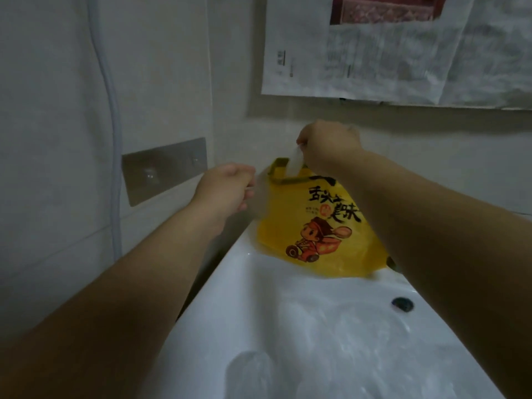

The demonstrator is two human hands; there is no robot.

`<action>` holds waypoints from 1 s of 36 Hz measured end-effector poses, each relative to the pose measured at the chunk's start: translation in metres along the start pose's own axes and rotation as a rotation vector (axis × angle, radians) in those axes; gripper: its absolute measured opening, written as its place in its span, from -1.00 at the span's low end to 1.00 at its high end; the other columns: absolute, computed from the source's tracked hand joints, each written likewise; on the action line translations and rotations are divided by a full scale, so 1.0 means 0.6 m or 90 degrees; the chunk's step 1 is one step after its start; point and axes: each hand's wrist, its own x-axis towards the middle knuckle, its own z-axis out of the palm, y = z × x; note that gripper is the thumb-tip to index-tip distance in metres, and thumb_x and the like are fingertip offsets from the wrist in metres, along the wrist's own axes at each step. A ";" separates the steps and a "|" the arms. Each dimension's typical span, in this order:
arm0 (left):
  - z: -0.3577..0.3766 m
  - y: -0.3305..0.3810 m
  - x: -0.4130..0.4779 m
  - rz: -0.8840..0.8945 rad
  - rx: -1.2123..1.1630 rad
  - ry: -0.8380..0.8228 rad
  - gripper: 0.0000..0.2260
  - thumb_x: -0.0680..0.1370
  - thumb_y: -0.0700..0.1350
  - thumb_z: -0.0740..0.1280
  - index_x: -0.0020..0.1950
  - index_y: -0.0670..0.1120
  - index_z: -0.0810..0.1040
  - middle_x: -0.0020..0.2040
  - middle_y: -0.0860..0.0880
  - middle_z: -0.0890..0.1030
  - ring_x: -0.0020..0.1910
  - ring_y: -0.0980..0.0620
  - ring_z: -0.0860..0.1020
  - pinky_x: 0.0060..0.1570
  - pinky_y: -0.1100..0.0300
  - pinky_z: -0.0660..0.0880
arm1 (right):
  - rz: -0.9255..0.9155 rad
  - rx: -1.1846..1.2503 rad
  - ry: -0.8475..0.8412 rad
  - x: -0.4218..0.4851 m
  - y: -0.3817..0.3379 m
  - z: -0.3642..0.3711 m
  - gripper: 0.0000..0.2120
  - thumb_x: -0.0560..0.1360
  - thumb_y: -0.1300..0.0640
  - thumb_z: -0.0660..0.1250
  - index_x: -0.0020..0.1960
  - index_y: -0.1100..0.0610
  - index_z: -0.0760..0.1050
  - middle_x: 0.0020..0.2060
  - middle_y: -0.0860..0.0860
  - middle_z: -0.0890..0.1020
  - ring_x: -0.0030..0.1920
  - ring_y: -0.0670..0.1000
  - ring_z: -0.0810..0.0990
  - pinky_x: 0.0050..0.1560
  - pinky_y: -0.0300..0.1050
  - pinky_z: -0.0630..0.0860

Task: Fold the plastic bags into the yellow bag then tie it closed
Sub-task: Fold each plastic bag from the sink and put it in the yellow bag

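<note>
- The yellow plastic bag (290,226) has big black brush-style Chinese lettering; it looks like 舌尖上 over 美味, with a small red seal between the lines. A forearm covers the top.
- Tiny print left of the seal, too small to read.
- Newspaper sheets (374,61) taped on the wall: print's all blur, can't read any of it.

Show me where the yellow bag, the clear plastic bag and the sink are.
yellow bag (290,226): head view, printed front panel.
clear plastic bag (296,164): head view, its hanging strip.
sink (288,298): head view, bare basin wall.
</note>
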 end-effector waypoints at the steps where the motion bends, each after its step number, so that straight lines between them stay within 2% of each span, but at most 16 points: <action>1: 0.001 -0.003 0.008 0.002 0.001 -0.005 -0.91 0.61 -0.08 0.27 -0.02 0.05 0.56 -0.10 0.03 0.59 -0.10 0.07 0.57 -0.17 0.21 0.47 | -0.011 -0.042 -0.010 0.009 -0.004 0.006 -0.71 0.57 0.26 0.16 0.21 0.06 0.51 0.06 0.07 0.59 0.10 0.15 0.50 0.33 0.13 0.19; 4: 0.004 -0.007 0.014 0.001 0.001 -0.012 -0.91 0.61 -0.09 0.27 -0.05 0.05 0.55 -0.08 0.01 0.60 -0.04 0.04 0.58 -0.06 0.16 0.53 | -0.057 -0.123 -0.117 0.014 -0.009 0.014 -0.79 0.59 0.15 0.15 0.13 0.10 0.52 -0.13 0.04 0.54 -0.05 0.12 0.45 0.35 0.19 0.16; 7: 0.004 -0.015 0.015 -0.007 0.011 -0.013 -0.91 0.61 -0.10 0.27 -0.03 0.04 0.55 -0.07 0.01 0.61 -0.02 0.04 0.58 0.01 0.13 0.53 | -0.081 -0.124 -0.259 0.005 -0.020 0.017 -0.68 0.64 0.03 0.02 -0.01 0.20 0.45 -0.23 0.05 0.45 -0.14 0.08 0.45 0.07 0.01 0.39; 9: 0.005 -0.020 0.009 -0.015 0.011 -0.013 -0.91 0.61 -0.11 0.27 0.03 0.01 0.56 -0.07 0.00 0.61 -0.02 0.03 0.58 -0.01 0.14 0.53 | -0.064 -0.113 -0.277 -0.002 -0.021 0.008 -0.66 0.65 0.04 -0.01 -0.09 0.21 0.42 -0.15 0.10 0.48 -0.17 0.04 0.46 0.01 -0.03 0.36; 10: 0.005 -0.021 0.006 -0.018 0.013 -0.012 -0.89 0.61 -0.11 0.27 0.07 -0.02 0.57 -0.07 0.00 0.61 -0.02 0.03 0.58 -0.02 0.15 0.53 | -0.049 -0.100 -0.276 -0.005 -0.018 0.002 -0.64 0.65 0.00 -0.02 0.04 0.19 0.46 0.02 0.15 0.51 -0.04 0.08 0.50 0.11 0.03 0.34; 12: 0.005 -0.022 -0.006 -0.021 0.015 -0.016 -0.83 0.60 -0.11 0.27 0.16 -0.06 0.58 -0.07 -0.01 0.62 -0.05 0.03 0.58 -0.09 0.17 0.52 | -0.033 -0.096 -0.227 -0.015 -0.009 -0.009 -0.53 0.63 -0.14 -0.03 0.44 0.04 0.30 0.41 0.14 0.34 0.38 0.20 0.33 0.38 0.19 0.13; 14: 0.003 -0.018 -0.019 -0.018 0.015 -0.023 -0.80 0.60 -0.11 0.26 0.19 -0.08 0.57 -0.08 -0.01 0.61 -0.10 0.06 0.57 -0.12 0.20 0.51 | -0.035 -0.071 -0.163 -0.024 -0.004 -0.017 -0.51 0.62 -0.14 -0.01 0.50 -0.02 0.22 0.47 0.13 0.27 0.45 0.21 0.22 0.42 0.22 0.00; 19: -0.003 -0.002 -0.061 -0.013 0.031 -0.027 -0.89 0.61 -0.10 0.26 0.00 -0.02 0.58 -0.13 -0.01 0.60 -0.13 0.07 0.56 -0.03 0.15 0.54 | -0.049 0.055 0.001 -0.069 -0.008 -0.038 -0.65 0.61 0.06 0.07 0.33 0.09 0.43 0.22 0.12 0.55 0.28 0.18 0.44 0.42 0.17 0.05; 21: -0.002 -0.003 -0.086 -0.021 0.038 -0.033 -0.89 0.60 -0.13 0.26 -0.03 -0.02 0.58 -0.19 -0.01 0.58 -0.19 0.06 0.54 -0.13 0.18 0.51 | -0.063 0.117 0.061 -0.101 -0.006 -0.036 -0.69 0.60 0.09 0.12 0.25 0.12 0.50 0.13 0.11 0.60 0.19 0.17 0.51 0.38 0.14 0.23; 23: 0.002 -0.014 -0.111 -0.036 0.053 -0.053 -0.90 0.57 -0.16 0.28 -0.07 -0.05 0.58 -0.21 -0.03 0.55 -0.25 0.07 0.50 -0.22 0.20 0.44 | -0.069 0.196 0.097 -0.139 -0.005 -0.031 -0.72 0.59 0.08 0.15 0.18 0.14 0.54 0.02 0.10 0.63 0.00 0.14 0.58 0.12 0.03 0.48; 25: 0.010 -0.033 -0.141 -0.063 0.090 -0.091 -0.90 0.57 -0.17 0.29 -0.14 -0.07 0.54 -0.17 -0.05 0.51 -0.23 0.05 0.47 -0.26 0.22 0.37 | -0.063 0.236 0.103 -0.182 -0.003 -0.017 -0.73 0.58 0.10 0.15 0.08 0.18 0.57 -0.12 0.10 0.64 -0.22 0.09 0.54 -0.22 -0.08 0.47; 26: 0.016 -0.046 -0.158 -0.081 0.118 -0.119 -0.89 0.58 -0.17 0.29 -0.14 -0.07 0.52 -0.16 -0.06 0.50 -0.20 0.03 0.45 -0.29 0.23 0.33 | -0.057 0.236 0.091 -0.205 0.000 -0.009 -0.74 0.56 0.11 0.16 0.04 0.20 0.57 -0.16 0.10 0.64 -0.26 0.09 0.52 -0.28 -0.07 0.43; 29: 0.028 -0.088 -0.220 -0.140 0.236 -0.207 -0.87 0.57 -0.13 0.34 0.09 -0.12 0.58 -0.06 -0.05 0.51 -0.11 0.02 0.46 -0.24 0.22 0.38 | -0.022 0.256 0.022 -0.286 0.013 0.030 -0.76 0.57 0.10 0.18 0.02 0.18 0.58 -0.12 0.09 0.63 -0.13 0.10 0.56 -0.19 -0.09 0.47; 33: 0.028 -0.122 -0.271 -0.238 0.458 -0.363 -0.40 0.50 -0.02 0.45 0.48 -0.11 0.34 0.37 -0.11 0.42 0.28 -0.11 0.45 0.22 0.07 0.44 | 0.056 0.310 -0.056 -0.368 0.034 0.074 -0.73 0.56 0.10 0.21 0.16 0.15 0.58 0.06 0.10 0.64 0.05 0.11 0.56 -0.06 -0.14 0.48; 34: 0.028 -0.124 -0.283 -0.242 0.506 -0.394 -0.36 0.48 -0.03 0.46 0.50 -0.10 0.31 0.38 -0.12 0.42 0.28 -0.13 0.47 0.18 0.06 0.47 | 0.074 0.314 -0.071 -0.389 0.039 0.083 -0.72 0.56 0.09 0.21 0.18 0.14 0.58 0.10 0.08 0.63 0.08 0.09 0.55 -0.05 -0.18 0.43; 36: 0.031 -0.127 -0.295 -0.214 0.553 -0.415 -0.40 0.49 -0.12 0.45 0.49 -0.12 0.32 0.17 -0.15 0.53 0.05 -0.11 0.58 -0.09 0.13 0.52 | 0.097 0.319 -0.100 -0.417 0.046 0.098 -0.70 0.56 0.08 0.21 0.23 0.12 0.56 0.19 0.04 0.59 0.17 0.06 0.53 0.03 -0.23 0.38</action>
